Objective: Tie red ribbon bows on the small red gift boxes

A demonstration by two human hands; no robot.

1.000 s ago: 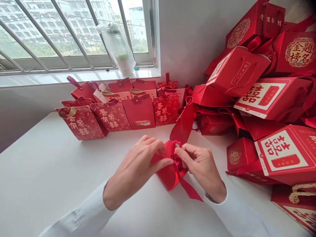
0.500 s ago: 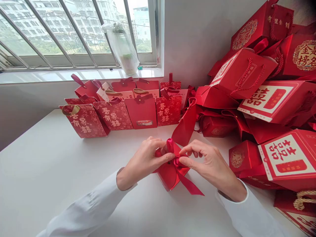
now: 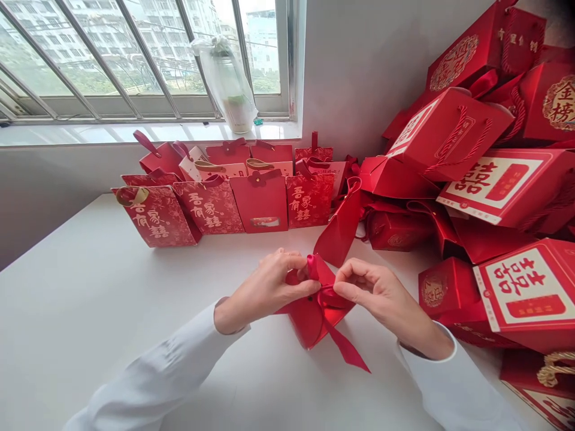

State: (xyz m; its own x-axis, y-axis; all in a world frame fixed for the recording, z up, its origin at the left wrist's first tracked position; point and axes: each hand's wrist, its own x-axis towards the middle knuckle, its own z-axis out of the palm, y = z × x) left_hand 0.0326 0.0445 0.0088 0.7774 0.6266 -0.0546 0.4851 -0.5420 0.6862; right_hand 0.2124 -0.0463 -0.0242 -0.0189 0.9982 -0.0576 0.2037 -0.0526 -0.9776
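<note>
A small red gift box (image 3: 303,323) sits on the white table (image 3: 251,389), right in front of the person and between the two hands. A shiny red ribbon (image 3: 345,348) is on top of the box. One loop of it sticks up, and one long end hangs down the front and points to the right.

The left hand (image 3: 269,284) is mostly closed. Its fingers curl around the ribbon on the left side, and its thumb lies close to the middle of the bow. The right hand (image 3: 377,293) pinches the ribbon on the other side with its thumb and pointing finger, and its other fingers are bent. Both arms wear white sleeves (image 3: 179,359).

Just behind the small box is a red pointed box (image 3: 338,230). Farther back, red gift bags (image 3: 209,206) stand in rows near the wall. Three in front have pale writing, and one is plain with a flower on top.

On the right is a big messy pile of red gift boxes (image 3: 471,134). Some have red rope handles. One near the corner has a thick gold rope (image 3: 557,366).

A cup in a clear bag (image 3: 236,111) stands on the sill by the barred window (image 3: 148,54).
</note>
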